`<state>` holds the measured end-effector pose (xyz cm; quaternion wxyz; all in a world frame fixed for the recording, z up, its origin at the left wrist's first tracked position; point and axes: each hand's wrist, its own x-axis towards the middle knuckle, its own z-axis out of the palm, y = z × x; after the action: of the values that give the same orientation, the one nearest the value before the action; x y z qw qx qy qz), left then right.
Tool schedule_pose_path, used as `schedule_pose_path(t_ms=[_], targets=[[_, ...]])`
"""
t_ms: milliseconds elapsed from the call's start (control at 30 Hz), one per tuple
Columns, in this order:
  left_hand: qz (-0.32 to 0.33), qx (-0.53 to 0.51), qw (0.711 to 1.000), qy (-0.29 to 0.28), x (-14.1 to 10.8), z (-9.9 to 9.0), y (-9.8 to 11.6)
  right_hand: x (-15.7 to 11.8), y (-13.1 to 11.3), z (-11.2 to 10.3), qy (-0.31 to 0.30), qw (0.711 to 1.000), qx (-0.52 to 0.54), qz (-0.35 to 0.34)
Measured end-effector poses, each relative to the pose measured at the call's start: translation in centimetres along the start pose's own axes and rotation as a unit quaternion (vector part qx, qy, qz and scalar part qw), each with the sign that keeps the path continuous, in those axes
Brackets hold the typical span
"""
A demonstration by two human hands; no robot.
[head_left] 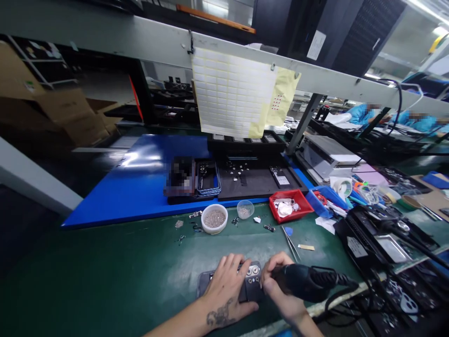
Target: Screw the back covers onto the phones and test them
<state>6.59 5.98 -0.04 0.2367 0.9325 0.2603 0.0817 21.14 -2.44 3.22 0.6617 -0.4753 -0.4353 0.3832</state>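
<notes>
A dark phone body (249, 291) with round camera rings lies flat on the green mat, low in the middle of the view. My left hand (228, 285) rests over it with fingers spread, covering much of its left part. At the phone's right end, my right hand (280, 285) is wrapped round a black corded electric screwdriver (303, 282), held nearly level, its cord running off to the right. The screwdriver's tip is hidden by my right fingers, so I cannot tell whether it touches the phone.
Beyond the phone stand a white bowl of screws (214, 219), a small clear cup (245, 209) and a red tray (291, 206). Tweezers (290, 244) lie just past my right hand. Black trays (245, 187) sit on a blue board (115, 196). Several people work at the far right.
</notes>
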Motion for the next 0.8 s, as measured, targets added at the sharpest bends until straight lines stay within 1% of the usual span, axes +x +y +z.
schedule_pose_path(t_ms=[167, 233, 267, 333, 400, 433, 467, 533, 600, 633, 667, 700, 733, 767, 800], targets=[[0.007, 0.001, 1.000, 0.003, 0.1, 0.4, -0.2, 0.5, -0.5, -0.4, -0.043, 0.999, 0.023, 0.011], [0.003, 0.002, 1.000, -0.002, 0.0, 0.5, -0.4, 1.0, -1.5, -1.5, -0.051, 0.998, 0.044, -0.003], [0.004, 0.002, 1.000, -0.007, -0.1, 0.6, -0.6, 1.3, -2.3, -2.4, -0.042, 0.997, 0.058, -0.013], [0.011, 0.000, 1.000, -0.009, -0.7, 0.6, -1.3, 2.0, -3.9, -5.0, 0.008, 0.997, 0.065, -0.030], [0.015, 0.000, 1.000, 0.010, -1.8, 0.7, -2.1, 2.5, -5.3, -8.3, 0.097, 0.995, -0.002, 0.000], [0.012, 0.002, 1.000, 0.025, -2.4, 0.8, -2.6, 2.6, -5.7, -10.0, 0.128, 0.990, -0.060, 0.024], [0.010, 0.003, 0.999, 0.036, -3.0, 0.9, -3.0, 2.5, -5.8, -11.7, 0.149, 0.979, -0.130, 0.055], [0.016, 0.002, 0.998, 0.053, -4.2, 1.2, -3.7, 1.9, -5.2, -14.5, 0.182, 0.957, -0.211, 0.073], [0.027, -0.016, 0.997, 0.074, -4.9, 1.6, -4.0, 0.9, -3.7, -16.6, 0.159, 0.943, -0.274, 0.106], [0.027, -0.036, 0.995, 0.088, -5.1, 1.6, -4.1, 0.5, -2.9, -17.3, 0.156, 0.926, -0.324, 0.117], [0.019, -0.065, 0.992, 0.104, -5.3, 1.6, -4.1, 0.3, -2.1, -17.8, 0.159, 0.899, -0.389, 0.123], [0.003, -0.108, 0.987, 0.120, -5.4, 1.4, -4.0, 0.2, -1.4, -18.2, 0.150, 0.870, -0.452, 0.129], [-0.018, -0.172, 0.976, 0.132, -5.5, 1.1, -3.8, 0.3, -0.8, -18.5, 0.137, 0.841, -0.508, 0.127], [-0.040, -0.260, 0.956, 0.133, -5.7, 0.6, -3.6, 0.5, -0.4, -18.6, 0.125, 0.812, -0.557, 0.121], [-0.062, -0.366, 0.920, 0.123, -5.8, 0.1, -3.3, 1.0, -0.2, -18.7, 0.111, 0.787, -0.596, 0.115]])
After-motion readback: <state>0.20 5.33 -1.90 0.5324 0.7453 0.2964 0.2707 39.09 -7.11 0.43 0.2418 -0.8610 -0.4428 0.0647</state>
